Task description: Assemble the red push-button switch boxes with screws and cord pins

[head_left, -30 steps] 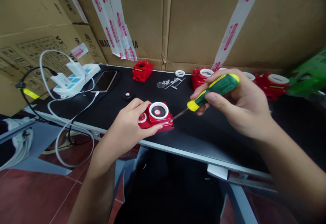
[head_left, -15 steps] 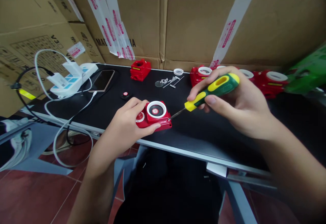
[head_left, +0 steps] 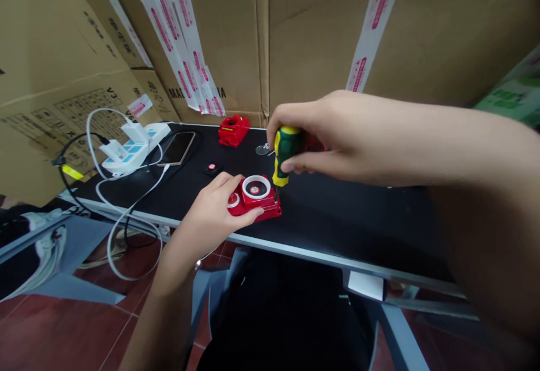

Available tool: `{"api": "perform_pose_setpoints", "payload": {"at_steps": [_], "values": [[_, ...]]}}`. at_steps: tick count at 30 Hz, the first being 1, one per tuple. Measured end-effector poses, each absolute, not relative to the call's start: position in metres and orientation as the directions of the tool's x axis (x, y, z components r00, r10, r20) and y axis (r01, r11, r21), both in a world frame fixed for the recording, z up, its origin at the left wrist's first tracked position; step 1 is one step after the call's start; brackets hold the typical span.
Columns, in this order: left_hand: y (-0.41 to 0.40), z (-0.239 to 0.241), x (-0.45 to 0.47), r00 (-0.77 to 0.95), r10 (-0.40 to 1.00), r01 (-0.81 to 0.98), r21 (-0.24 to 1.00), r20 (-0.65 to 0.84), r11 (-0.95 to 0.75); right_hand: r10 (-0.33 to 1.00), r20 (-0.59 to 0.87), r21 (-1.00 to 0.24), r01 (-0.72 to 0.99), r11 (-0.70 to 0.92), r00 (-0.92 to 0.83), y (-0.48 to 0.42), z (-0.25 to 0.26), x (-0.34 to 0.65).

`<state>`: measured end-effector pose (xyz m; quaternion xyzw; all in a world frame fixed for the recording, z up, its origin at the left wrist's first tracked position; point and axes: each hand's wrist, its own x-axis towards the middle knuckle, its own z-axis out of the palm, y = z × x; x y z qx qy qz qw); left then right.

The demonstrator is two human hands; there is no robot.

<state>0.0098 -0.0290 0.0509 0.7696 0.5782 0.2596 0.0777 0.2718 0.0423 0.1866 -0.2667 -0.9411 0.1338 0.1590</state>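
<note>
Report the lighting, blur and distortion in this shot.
Head view: deep shadow under the right forearm, and the top right corner darkens; head view: fine print on the left cardboard box is soft, the tip of the screwdriver too small to judge at the red unit; head view: the forearm looms large, likely wide-angle stretch.

Table [head_left: 358,219]: black surface, pale metal edging [head_left: 291,250] along the near edge. Beyond the far edge, brown cardboard [head_left: 312,39] stands upright, vertically seamed, bearing white-and-red tape [head_left: 166,28]. Printed cardboard [head_left: 37,107] stands past the far left corner. Floor [head_left: 54,331]: dark red tiles, pale joints. Grey-blue furniture parts [head_left: 84,241] stand below the near edge. Light: subdued, darker toward the right end.
</note>
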Motion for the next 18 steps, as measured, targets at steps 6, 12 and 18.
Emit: {"api": "perform_pose_setpoints", "payload": {"at_steps": [6, 12, 18], "values": [[-0.028, 0.048, 0.008, 0.212, 0.927, 0.846, 0.416, 0.309, -0.333, 0.641, 0.343, -0.195, 0.615, 0.764, -0.687, 0.044, 0.176, 0.253], [-0.024, 0.053, 0.006, 0.239, 0.931, 0.848, 0.407, 0.275, -0.338, 0.643, 0.383, -0.235, 0.603, 0.762, -0.663, 0.050, 0.173, 0.255], [-0.024, 0.052, 0.005, 0.237, 0.927, 0.837, 0.424, 0.290, -0.346, 0.571, 0.305, -0.367, 0.459, 0.809, -0.762, 0.049, 0.176, 0.255]]}}
